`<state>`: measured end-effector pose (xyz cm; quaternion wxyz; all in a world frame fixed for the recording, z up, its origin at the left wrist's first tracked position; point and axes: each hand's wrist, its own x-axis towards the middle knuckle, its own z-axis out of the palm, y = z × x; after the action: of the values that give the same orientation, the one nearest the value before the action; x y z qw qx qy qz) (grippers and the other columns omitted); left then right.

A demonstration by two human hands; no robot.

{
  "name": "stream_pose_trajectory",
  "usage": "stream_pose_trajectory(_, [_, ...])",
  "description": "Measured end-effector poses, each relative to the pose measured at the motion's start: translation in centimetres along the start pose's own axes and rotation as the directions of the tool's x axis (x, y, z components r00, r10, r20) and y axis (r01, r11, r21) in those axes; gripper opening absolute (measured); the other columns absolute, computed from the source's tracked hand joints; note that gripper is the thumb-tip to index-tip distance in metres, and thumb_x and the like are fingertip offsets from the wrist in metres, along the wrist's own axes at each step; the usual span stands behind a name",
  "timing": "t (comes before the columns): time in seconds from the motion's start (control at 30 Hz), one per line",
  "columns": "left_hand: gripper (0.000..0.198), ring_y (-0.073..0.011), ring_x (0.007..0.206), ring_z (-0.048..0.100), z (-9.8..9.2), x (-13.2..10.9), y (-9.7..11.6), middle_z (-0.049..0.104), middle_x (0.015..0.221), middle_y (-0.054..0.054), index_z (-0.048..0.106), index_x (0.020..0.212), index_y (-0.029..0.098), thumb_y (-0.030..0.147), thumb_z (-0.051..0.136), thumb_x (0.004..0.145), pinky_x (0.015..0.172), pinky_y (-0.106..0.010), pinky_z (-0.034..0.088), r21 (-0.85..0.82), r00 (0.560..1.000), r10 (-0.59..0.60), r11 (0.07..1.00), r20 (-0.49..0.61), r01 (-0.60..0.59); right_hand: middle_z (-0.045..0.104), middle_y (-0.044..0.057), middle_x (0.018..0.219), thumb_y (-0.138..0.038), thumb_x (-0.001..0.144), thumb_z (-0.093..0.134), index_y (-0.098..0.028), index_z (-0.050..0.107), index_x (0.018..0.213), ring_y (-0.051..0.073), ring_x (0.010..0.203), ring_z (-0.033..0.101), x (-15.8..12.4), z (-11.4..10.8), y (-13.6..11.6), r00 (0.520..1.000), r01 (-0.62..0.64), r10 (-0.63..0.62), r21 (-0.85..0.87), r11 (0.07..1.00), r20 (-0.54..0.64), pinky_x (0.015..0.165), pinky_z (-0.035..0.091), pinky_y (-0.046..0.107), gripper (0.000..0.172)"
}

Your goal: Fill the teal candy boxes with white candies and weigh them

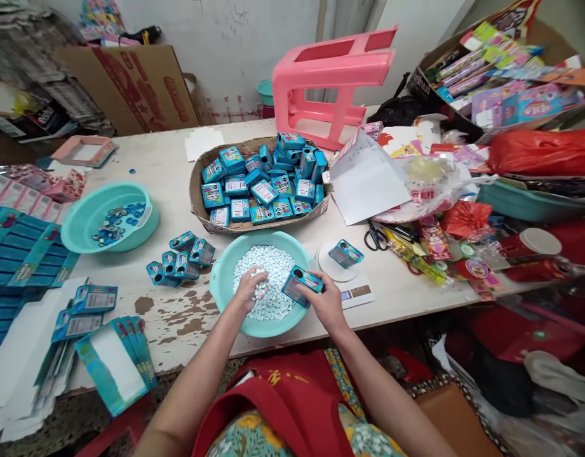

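A turquoise basin (220, 270) full of small white candies (275, 304) stands at the table's front edge. Over its left half is my left hand (251, 289), fingers curled around some of the candies. My right hand (324, 298) grips a small blue tin (299, 284) over the basin's right side. That tin is tilted, with a dark round opening at its top. Just right of the basin, another blue tin (345, 254) lies on a white digital scale (356, 289). Several more blue tins (181, 259) stand and lean together left of the basin.
Behind the basin, a cardboard tray (197, 203) holds many blue tins. A second turquoise basin (144, 231) on the left contains small round lids. Blue printed cartons (115, 362) lie front left. Scissors (375, 238), papers, packets and a pink stool (330, 70) crowd the right and back.
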<state>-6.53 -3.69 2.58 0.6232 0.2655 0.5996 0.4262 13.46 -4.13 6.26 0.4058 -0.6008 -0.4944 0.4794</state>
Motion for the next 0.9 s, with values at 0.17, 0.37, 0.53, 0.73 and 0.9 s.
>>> stream_pose_trajectory(0.17, [0.03, -0.0085, 0.047, 0.051, 2.3, -1.9, 4.3, 0.053, 0.067, 0.003, 0.05, 0.085, 0.02, 0.032, 0.071, 0.066, 0.037, -0.017, 0.032, -0.322, 0.968, 0.239, 0.913, -0.078, -0.251, 0.065, 0.005, 0.095, -0.025, 0.071, 0.069, -0.021, 0.063, 0.099, 0.024, 0.094, 0.059, -0.6, 3.7, 0.4, 0.951, 0.308, -0.272, -0.354, 0.883, 0.148, 0.083, 0.043, 0.036, 0.029])
stream_pose_trajectory(0.37, [0.024, -0.0111, 0.059, 0.059, 3.1, -1.4, 4.0, 0.054, 0.067, 0.004, 0.051, 0.083, 0.018, 0.031, 0.067, 0.069, 0.053, -0.021, 0.047, -0.409, 0.919, 0.287, 0.83, -0.27, -0.379, 0.066, 0.004, 0.096, -0.021, 0.073, 0.068, -0.023, 0.062, 0.102, 0.024, 0.095, 0.058, -1.0, 5.7, 0.0, 0.929, 0.369, -0.296, -0.489, 0.79, 0.223, 0.081, 0.04, 0.035, 0.03])
stream_pose_trajectory(0.53, [0.025, -0.0129, 0.06, 0.061, 2.8, -1.2, 4.2, 0.056, 0.066, 0.004, 0.052, 0.086, 0.019, 0.032, 0.066, 0.071, 0.056, -0.024, 0.049, -0.458, 0.921, 0.28, 0.804, -0.269, -0.379, 0.065, 0.004, 0.097, -0.024, 0.075, 0.069, -0.023, 0.062, 0.101, 0.024, 0.095, 0.058, -0.9, 5.5, -0.6, 0.915, 0.401, -0.303, -0.499, 0.768, 0.268, 0.081, 0.039, 0.035, 0.027])
stream_pose_trajectory(0.73, [0.026, -0.011, 0.059, 0.061, 3.3, -1.1, 4.1, 0.062, 0.079, -0.001, 0.053, 0.082, 0.017, 0.033, 0.069, 0.069, 0.056, -0.024, 0.049, -0.42, 0.919, 0.264, 0.827, -0.294, -0.372, 0.066, 0.003, 0.096, -0.024, 0.073, 0.07, -0.023, 0.062, 0.101, 0.024, 0.096, 0.059, -0.8, 5.5, -1.0, 0.929, 0.368, -0.285, -0.51, 0.778, 0.236, 0.082, 0.038, 0.035, 0.029])
stream_pose_trajectory(0.9, [0.026, -0.0094, 0.053, 0.057, 3.2, -0.7, 4.1, 0.056, 0.069, 0.003, 0.052, 0.079, 0.017, 0.035, 0.069, 0.072, 0.051, -0.022, 0.047, -0.427, 0.904, 0.276, 0.811, -0.326, -0.401, 0.065, 0.003, 0.096, -0.021, 0.072, 0.069, -0.023, 0.062, 0.1, 0.023, 0.097, 0.057, -0.8, 5.6, -1.4, 0.912, 0.409, -0.33, -0.506, 0.759, 0.243, 0.084, 0.037, 0.035, 0.029])
